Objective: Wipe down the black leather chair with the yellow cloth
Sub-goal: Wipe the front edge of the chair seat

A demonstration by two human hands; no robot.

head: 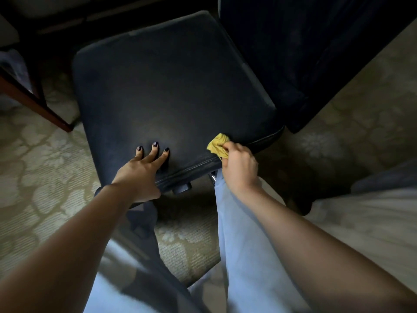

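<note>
From the head view, looking down: the black leather chair (171, 86) fills the middle of the scene, its seat a broad dark square with a stitched seam along the near edge. The left hand (142, 172) lies flat on the near part of the seat, fingers (154, 152) straight and spread apart, dark polish on the nails, and the thumb sits down at the seat's near edge. A dark band (99, 190) circles that wrist. Over on the right, the right hand (240, 168) has its fingers curled tight around the yellow cloth (217, 144), which is bunched into a wad and pressed against the seat right at its near right edge, touching the seam. Under the seat's near edge a dark knob (182, 188) and a shiny metal chair leg (212, 176) peek out. Near the camera, light blue trousers (239, 233) stand close against the chair. The floor is a pale carpet (45, 159) with a woven floral pattern, dimly lit. At the far left a reddish wooden leg (33, 102) slants across the carpet. At the far right a dark upholstered piece (304, 53) rises just beside the seat; whether it is part of the chair I cannot tell. Near right, pale fabric (372, 222) spreads out, with something grey lying on its far side.
</note>
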